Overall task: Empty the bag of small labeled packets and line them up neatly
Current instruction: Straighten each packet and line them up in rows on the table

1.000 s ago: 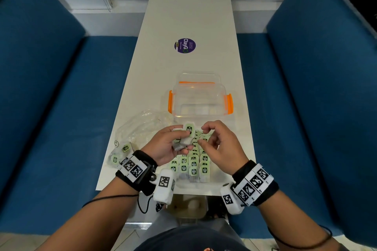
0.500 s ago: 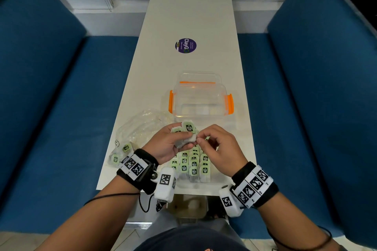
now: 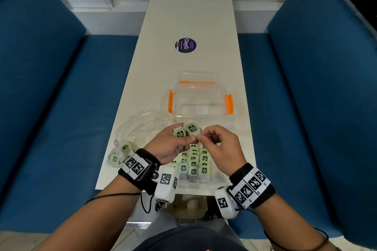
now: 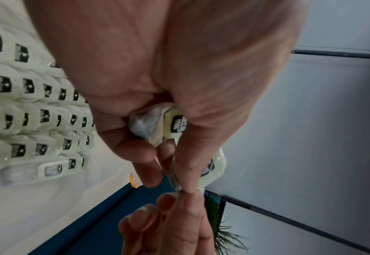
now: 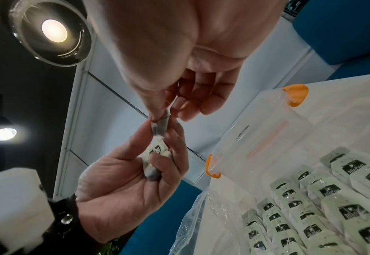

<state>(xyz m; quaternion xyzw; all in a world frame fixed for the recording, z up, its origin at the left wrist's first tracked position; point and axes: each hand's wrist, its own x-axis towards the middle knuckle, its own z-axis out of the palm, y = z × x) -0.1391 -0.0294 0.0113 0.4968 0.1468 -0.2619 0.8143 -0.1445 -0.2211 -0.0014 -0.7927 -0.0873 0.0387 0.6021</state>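
My left hand [image 3: 173, 144] grips two small pale-green labeled packets [image 3: 186, 130] above the near end of the white table [image 3: 193, 18]. My right hand [image 3: 216, 140] pinches the end of one of those packets [image 5: 161, 126] between thumb and forefinger, fingertip to fingertip with the left hand [image 5: 136, 172]. In the left wrist view the held packets [image 4: 175, 124] sit in the curled fingers. Below the hands, several packets lie in neat rows [image 3: 193, 164]. The crumpled clear plastic bag [image 3: 140, 126] lies to the left with two packets [image 3: 120, 153] in its near end.
A clear plastic box with orange latches [image 3: 200, 96] stands just beyond the hands. A purple round sticker [image 3: 185, 45] is farther up the table. Blue benches [image 3: 61, 108] flank the table on both sides. The table's near edge is close under the wrists.
Both hands have come closer together; my right fingers now pinch the end of a packet held in my left hand. The packet rows and bag have not moved.
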